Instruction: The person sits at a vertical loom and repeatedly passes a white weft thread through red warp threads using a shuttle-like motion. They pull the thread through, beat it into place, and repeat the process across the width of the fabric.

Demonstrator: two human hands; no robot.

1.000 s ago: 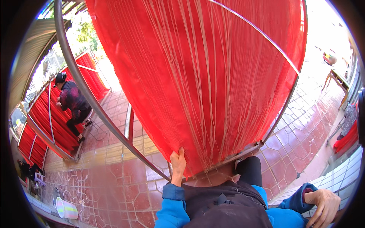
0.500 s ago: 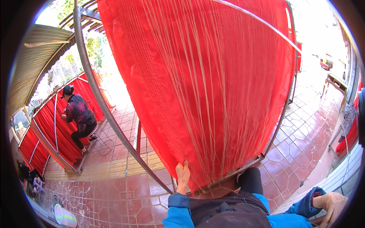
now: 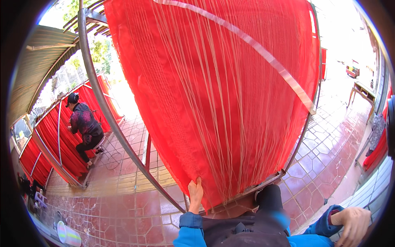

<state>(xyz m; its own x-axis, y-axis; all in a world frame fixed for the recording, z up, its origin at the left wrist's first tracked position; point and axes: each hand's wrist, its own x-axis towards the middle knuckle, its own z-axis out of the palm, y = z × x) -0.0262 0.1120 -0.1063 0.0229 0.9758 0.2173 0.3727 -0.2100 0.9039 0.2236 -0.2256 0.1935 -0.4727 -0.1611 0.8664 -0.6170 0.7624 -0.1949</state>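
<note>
A broad sheet of red cloth [image 3: 156,82] hangs in front of me, with many long pale strands [image 3: 224,123] running down its face. My left hand [image 3: 195,192] pinches the cloth's lower left edge, thumb on the near side; the fingers behind are hidden. A long pale flat strip [image 3: 255,43] slants across the cloth from the top, ending at its right edge. Off to the lower right, away from the cloth, my right hand [image 3: 354,224] hangs with loosely bent fingers and nothing visible in them.
Curved dark metal poles [image 3: 111,113] frame the cloth, with a bottom rail [image 3: 263,182] near my knee. At left, a person [image 3: 84,125] sits working at another red cloth [image 3: 68,144]. A bucket [image 3: 69,234] stands lower left; a wooden table [image 3: 364,91] stands far right.
The pale strip has come lower across the cloth, its right end dropping most. My left hand keeps its hold, shifting slightly down and left. My right hand has moved slightly left.
</note>
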